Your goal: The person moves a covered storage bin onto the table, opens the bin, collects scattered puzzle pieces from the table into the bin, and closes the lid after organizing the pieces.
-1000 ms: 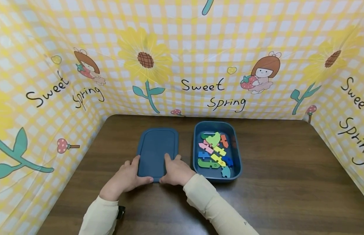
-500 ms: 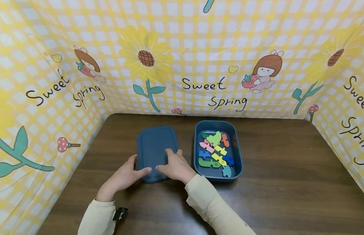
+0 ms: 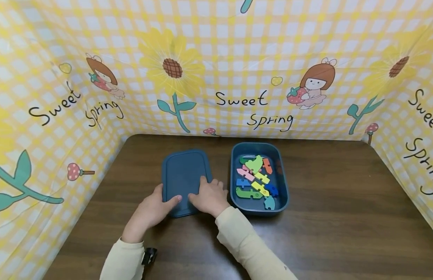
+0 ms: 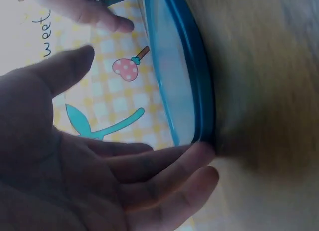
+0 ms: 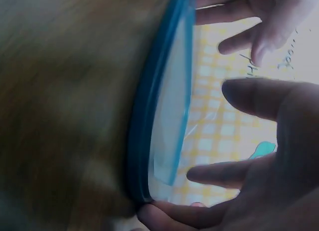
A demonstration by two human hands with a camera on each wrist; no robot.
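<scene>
A dark blue rectangular lid (image 3: 185, 173) lies on the table, turned slightly, between both hands in the head view. My left hand (image 3: 150, 210) is at its left edge. In the left wrist view, straight fingertips touch the rim of the lid (image 4: 202, 81) near a corner, and the thumb stands apart. At the right side is my right hand (image 3: 210, 196), with spread fingers. The right wrist view shows a fingertip at the corner of the lid (image 5: 139, 136), its thumb also away from it.
Right of the lid stands a dark blue open box (image 3: 285, 182) holding several colourful puzzle pieces (image 3: 254, 165). The brown wooden table (image 3: 342, 202) is enclosed by a yellow checked cloth (image 3: 237, 58) at the back and sides.
Both thumbs have moved from the lid's near edge to above its surface. The lid has turned slightly counterclockwise. The right hand's fingers have spread toward the box. The box has stayed in place.
</scene>
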